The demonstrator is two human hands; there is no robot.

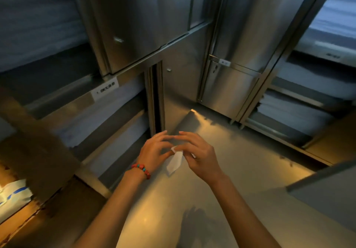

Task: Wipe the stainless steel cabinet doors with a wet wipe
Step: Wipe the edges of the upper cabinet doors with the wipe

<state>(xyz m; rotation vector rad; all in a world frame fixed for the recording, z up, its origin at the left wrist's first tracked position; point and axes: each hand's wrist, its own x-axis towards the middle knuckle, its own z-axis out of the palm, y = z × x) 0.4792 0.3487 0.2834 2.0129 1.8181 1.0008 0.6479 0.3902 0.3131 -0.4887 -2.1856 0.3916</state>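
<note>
A small white wet wipe (175, 162), folded and hanging down, is pinched between both my hands in the middle of the head view. My left hand (154, 152), with a red bead bracelet on the wrist, holds its upper left corner. My right hand (200, 153) grips its upper right edge, fingers spread above. Stainless steel cabinet doors stand ahead: a tall upper door (138, 26) at top centre and a two-door cabinet (231, 89) to the right. Both hands are well short of any door.
Open steel shelving with stacked white bundles (92, 124) lies to the left, and more shelves (292, 110) to the right. Cardboard boxes (34, 151) stand at the lower left. The shiny floor (240, 170) stretches ahead. A grey surface edge (323, 186) juts in at lower right.
</note>
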